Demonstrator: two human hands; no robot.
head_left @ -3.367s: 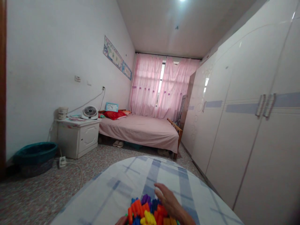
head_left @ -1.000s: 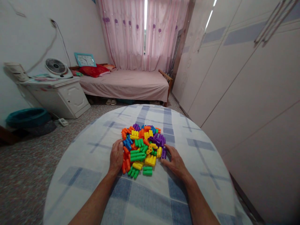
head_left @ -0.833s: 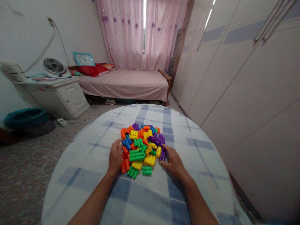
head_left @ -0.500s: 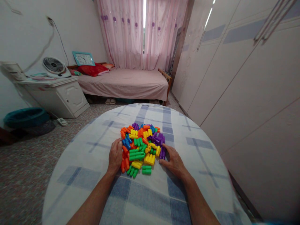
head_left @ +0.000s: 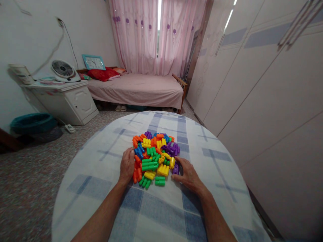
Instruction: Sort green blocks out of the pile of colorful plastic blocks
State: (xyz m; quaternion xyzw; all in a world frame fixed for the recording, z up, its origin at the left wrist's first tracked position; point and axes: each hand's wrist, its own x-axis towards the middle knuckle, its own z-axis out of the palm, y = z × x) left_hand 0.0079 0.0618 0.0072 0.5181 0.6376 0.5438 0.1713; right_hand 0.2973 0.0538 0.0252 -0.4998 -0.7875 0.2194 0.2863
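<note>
A heap of plastic building blocks (head_left: 150,164), shaped like joined rounded tubes, lies on the checked tablecloth between my hands. They are orange, yellow, green, blue and purple. My left hand (head_left: 127,165) rests along the heap's left side, fingers stretched out beside the orange and blue blocks, nothing in its grasp. On the right edge, a purple block (head_left: 176,168) sits between the thumb and fingers of my right hand (head_left: 187,173), which is closed on it. A yellow block (head_left: 172,163) lies close to those fingertips. Nearest me is a green block (head_left: 159,180), slightly apart.
The blue and white tablecloth (head_left: 161,215) covers a round table. Beyond stand a bed (head_left: 141,85), a white cabinet (head_left: 80,104) with a fan (head_left: 63,70), and a bin (head_left: 34,123) at left. A tall wardrobe (head_left: 272,101) lines the right side.
The view has shifted slightly. My right hand and the purple block have come a little toward me, away from the other purple blocks. My left hand stays beside the heap.
</note>
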